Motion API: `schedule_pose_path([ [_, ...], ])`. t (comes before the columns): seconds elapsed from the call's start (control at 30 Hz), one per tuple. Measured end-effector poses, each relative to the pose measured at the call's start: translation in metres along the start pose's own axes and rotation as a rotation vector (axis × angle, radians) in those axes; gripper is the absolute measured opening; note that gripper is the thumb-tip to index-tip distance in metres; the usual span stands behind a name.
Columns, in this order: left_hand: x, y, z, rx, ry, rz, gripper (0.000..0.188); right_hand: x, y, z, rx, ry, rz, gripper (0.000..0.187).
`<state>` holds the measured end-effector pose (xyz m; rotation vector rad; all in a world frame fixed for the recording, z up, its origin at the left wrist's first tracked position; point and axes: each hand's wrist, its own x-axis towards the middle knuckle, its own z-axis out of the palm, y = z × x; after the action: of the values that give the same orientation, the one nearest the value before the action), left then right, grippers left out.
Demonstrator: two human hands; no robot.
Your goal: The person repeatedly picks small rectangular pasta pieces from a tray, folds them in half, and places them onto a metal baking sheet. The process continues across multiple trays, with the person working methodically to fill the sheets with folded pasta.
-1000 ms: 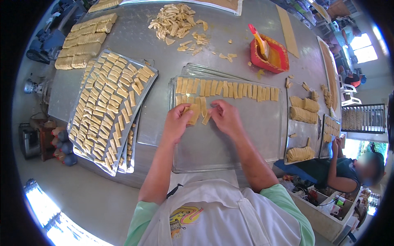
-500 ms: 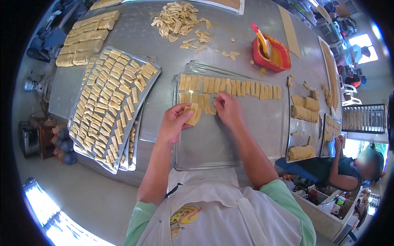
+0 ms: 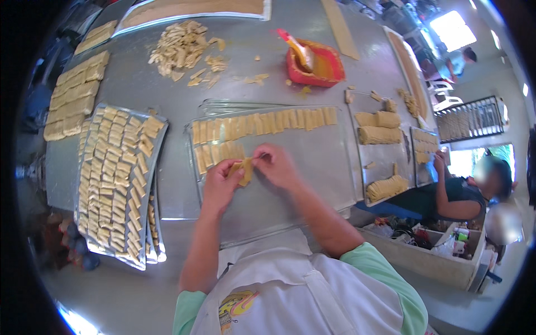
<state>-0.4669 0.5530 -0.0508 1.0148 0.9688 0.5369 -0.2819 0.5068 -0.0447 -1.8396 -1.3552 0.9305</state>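
A few flat, pale-yellow dough strips [image 3: 245,174] are pinched between the thumb and fingers of my left hand [image 3: 219,187], just above a metal tray [image 3: 290,184]. My right hand [image 3: 278,165], slightly blurred, has its thumb and fingertips closed at the upper right edge of those strips. On the tray's far side lies a long row of dough strips [image 3: 267,122]. Nearer to me a shorter second row [image 3: 215,154] starts at the left and ends beside my hands. The fingers partly hide the held strips.
At left stands a tray filled with dough pieces [image 3: 114,184], with stacked strips [image 3: 78,97] behind. A heap of scraps [image 3: 178,47] and a red container [image 3: 318,72] holding a brush [image 3: 298,49] lie farther back. A tray with strip stacks [image 3: 385,190] and another person [image 3: 458,195] are at right.
The view has shifted, so the table's things appear farther left. My right hand has come from the second row to the strips in my left hand. The second row reaches farther right.
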Motion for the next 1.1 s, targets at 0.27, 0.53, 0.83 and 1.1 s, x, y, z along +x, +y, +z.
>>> schedule_pose_path([
  [0.27,-0.002,-0.011,-0.002,0.074,0.041,0.013,0.027,0.008,-0.002,-0.007,0.283,-0.204,0.012,0.013],
  [0.53,-0.007,0.0,0.002,0.09,0.14,-0.019,0.026,0.026,-0.004,0.001,-0.045,0.026,0.002,0.022],
  [0.83,0.0,0.007,0.009,-0.325,0.099,-0.008,0.028,0.009,-0.005,0.003,0.281,-0.111,-0.029,0.021],
  [1.1,0.013,0.009,-0.003,-0.266,0.359,0.035,0.027,-0.005,0.0,-0.034,0.127,-0.315,-0.011,0.022],
])
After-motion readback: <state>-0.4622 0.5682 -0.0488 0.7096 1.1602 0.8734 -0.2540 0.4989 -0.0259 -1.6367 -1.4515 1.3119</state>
